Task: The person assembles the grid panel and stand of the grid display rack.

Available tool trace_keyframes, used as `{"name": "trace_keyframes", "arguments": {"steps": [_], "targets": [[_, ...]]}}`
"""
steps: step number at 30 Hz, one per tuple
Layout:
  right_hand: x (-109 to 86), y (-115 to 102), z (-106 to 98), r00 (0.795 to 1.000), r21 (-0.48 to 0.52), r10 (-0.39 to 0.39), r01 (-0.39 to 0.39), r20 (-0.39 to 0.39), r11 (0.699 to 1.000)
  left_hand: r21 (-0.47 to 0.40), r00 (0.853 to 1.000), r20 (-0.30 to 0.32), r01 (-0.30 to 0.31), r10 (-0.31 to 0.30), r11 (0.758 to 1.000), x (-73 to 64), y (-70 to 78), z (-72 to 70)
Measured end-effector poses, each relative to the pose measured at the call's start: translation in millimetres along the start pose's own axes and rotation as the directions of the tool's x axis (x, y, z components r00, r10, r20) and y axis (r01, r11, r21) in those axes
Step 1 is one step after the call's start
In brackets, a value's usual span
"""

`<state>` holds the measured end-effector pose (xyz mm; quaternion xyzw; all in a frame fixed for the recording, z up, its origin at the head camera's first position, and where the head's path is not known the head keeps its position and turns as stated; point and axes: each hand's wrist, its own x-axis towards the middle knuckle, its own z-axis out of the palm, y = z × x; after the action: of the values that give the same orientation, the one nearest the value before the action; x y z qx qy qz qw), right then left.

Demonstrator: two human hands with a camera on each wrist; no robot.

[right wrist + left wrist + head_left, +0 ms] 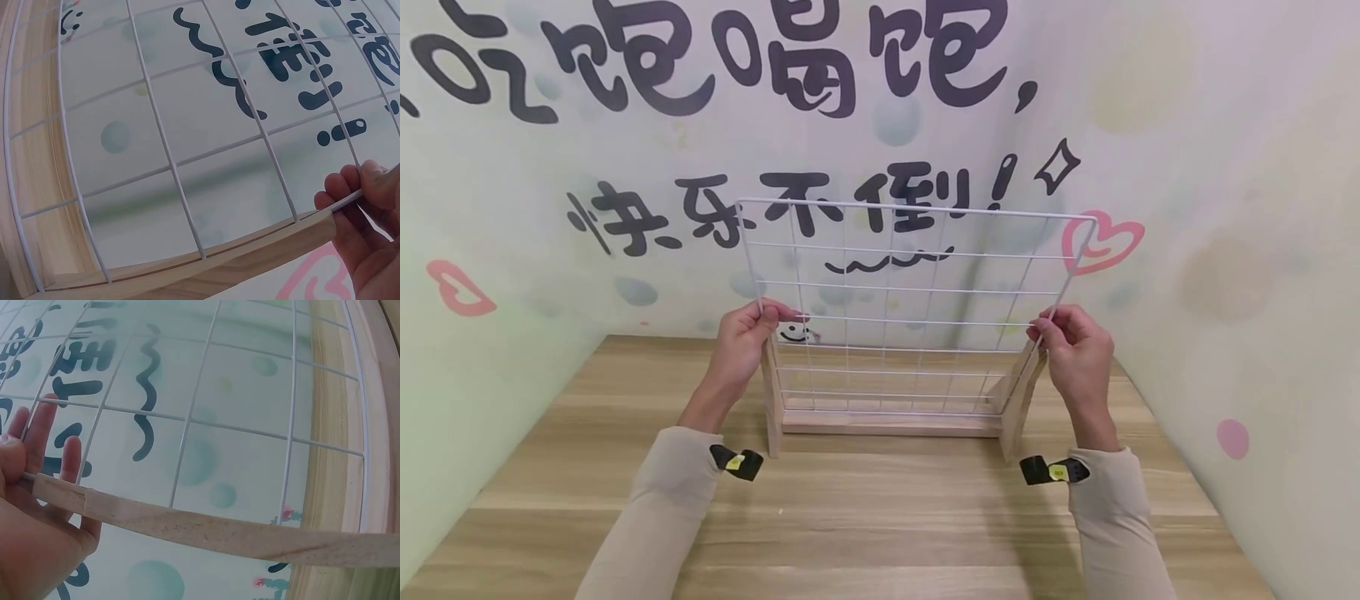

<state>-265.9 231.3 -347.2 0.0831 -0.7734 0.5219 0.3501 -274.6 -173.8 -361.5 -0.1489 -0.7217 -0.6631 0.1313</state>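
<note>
A white wire grid panel [887,287] stands upright between the two side pieces of a wooden stand [891,425]. Its lower edge sits down at the stand's crossbar. My left hand [745,337] pinches the panel's left edge wire just above the top of the left wooden side [156,522]. On the opposite edge, my right hand [1077,350] pinches the wire between thumb and fingers, close to the tip of the right wooden side [250,256]. The panel's upper half rises free above both hands.
The stand rests on a wood-grain table [880,517]. Behind it is a pale wall [1210,167] with dark lettering, hearts and dots. A black strap camera [741,462] is on the left sleeve, and another black camera [1045,471] is on the right.
</note>
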Motion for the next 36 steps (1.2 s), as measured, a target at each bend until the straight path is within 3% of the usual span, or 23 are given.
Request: {"name": "trace_keyframes", "arguments": {"steps": [11,26,36], "targets": [[2.4,-3.2,-1.9,0.999,-0.022,0.042,-0.043,-0.006,0.999,0.023,0.999,-0.008,0.047,-0.047,0.999,2.0,2.3,4.1],[-0.9,-9.8,0.3,0.997,-0.06,0.052,-0.056,-0.062,0.997,0.003,1.0,-0.029,0.01,-0.009,1.0,-4.7,10.1,3.6],[-9.1,-2.6,2.7,0.993,-0.01,0.121,-0.121,0.005,0.993,0.011,0.999,-0.007,0.048,-0.048,0.999,-15.0,5.6,-5.4]]}}
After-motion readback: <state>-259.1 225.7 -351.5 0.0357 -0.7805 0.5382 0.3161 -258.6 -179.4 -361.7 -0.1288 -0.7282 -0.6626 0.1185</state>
